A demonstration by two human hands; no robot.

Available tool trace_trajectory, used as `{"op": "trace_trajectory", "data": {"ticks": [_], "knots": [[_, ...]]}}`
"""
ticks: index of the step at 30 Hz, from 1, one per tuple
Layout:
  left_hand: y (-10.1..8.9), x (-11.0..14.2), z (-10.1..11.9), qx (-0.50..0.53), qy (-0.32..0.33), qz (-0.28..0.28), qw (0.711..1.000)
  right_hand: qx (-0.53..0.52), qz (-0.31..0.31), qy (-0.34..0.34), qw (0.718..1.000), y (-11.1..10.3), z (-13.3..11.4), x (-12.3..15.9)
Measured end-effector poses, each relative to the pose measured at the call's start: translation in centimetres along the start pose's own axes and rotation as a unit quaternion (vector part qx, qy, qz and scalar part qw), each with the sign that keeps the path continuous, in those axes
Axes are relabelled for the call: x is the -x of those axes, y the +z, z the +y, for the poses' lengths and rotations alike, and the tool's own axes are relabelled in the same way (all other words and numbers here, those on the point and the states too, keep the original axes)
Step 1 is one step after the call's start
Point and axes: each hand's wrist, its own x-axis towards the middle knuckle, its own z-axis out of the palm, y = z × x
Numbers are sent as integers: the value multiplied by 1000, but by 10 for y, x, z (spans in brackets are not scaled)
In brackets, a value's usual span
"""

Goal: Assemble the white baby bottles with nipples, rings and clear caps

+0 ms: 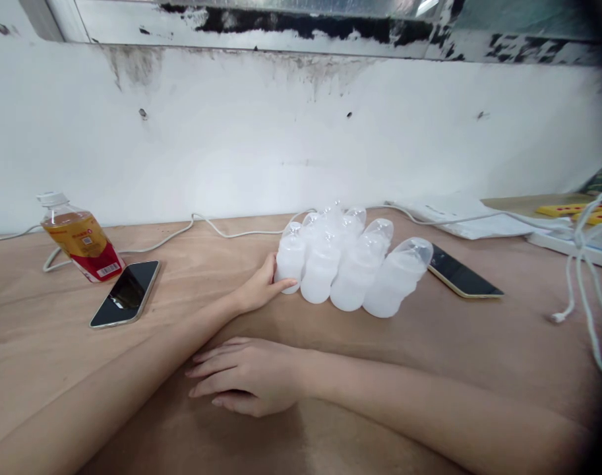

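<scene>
Several small frosted plastic bottles [350, 264] stand in a tight cluster at the middle of the wooden table [479, 343]. My left hand [261, 287] reaches forward and touches the leftmost bottle [291, 257], thumb and fingers against its side. My right hand [246, 376] lies flat on the table nearer to me, fingers stretched out and pointing left, holding nothing.
A drink bottle with a red and yellow label [80, 241] stands at the left beside a dark phone [126, 292]. A second phone [461, 274] lies right of the cluster. White cables [202, 227], papers [459, 214] and a white wall [281, 132] lie behind.
</scene>
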Motion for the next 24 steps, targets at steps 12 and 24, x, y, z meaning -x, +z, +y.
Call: {"op": "trace_trajectory", "data": {"ticks": [12, 24], "knots": [[5, 4, 0, 25, -5, -7, 1000, 12, -2, -4, 1000, 1, 0, 1], [-68, 119, 37, -395, -116, -122, 903, 24, -49, 207, 977, -31, 8, 47]]}}
